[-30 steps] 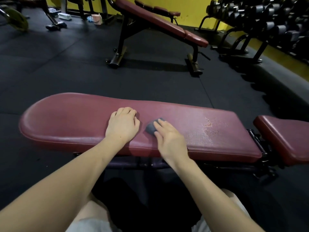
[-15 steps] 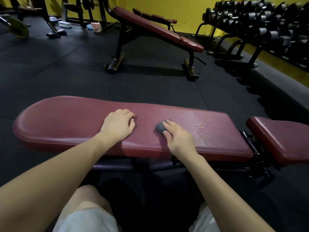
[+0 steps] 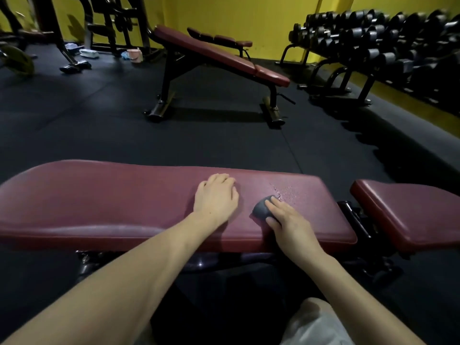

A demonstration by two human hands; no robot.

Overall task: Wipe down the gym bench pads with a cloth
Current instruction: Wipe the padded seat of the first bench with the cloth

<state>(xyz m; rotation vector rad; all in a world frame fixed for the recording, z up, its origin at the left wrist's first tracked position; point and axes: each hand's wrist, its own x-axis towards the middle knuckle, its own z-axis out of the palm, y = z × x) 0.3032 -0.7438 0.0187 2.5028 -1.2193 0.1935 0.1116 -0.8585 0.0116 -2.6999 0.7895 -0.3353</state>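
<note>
Item: long bench pad (image 3: 99, 207), maroon vinyl, lying flat across your front; a cracked, flaking patch (image 3: 282, 192) sits toward its right end. A second, shorter seat pad (image 3: 410, 212) lies just beyond a gap to the right.

Item: cloth (image 3: 261, 210), small, dark grey, bunched into a wad on the long pad, touching the near edge of the cracked patch.

Item: your right hand (image 3: 291, 225), laid over the cloth with fingers fairly straight, pressing it down; only the left part of the wad shows. Whether the thumb hooks under it, you cannot tell.

Item: your left hand (image 3: 215, 197), flat on the pad with fingers loosely bent, holding nothing, bracing just left of the cloth.

Risks, as judged:
- Cloth snagging on the torn vinyl and lifting more flakes, if you drag hard across the patch
- Wad slipping out from under a pressing palm, since nothing plainly pinches it
- A bunched cloth covers a narrow strip; you may leave streaks unwiped
- Reaching right, fingers could catch the black frame hinge (image 3: 353, 220) in the gap
- The far left of the pad and the seat pad look easy to miss
</note>
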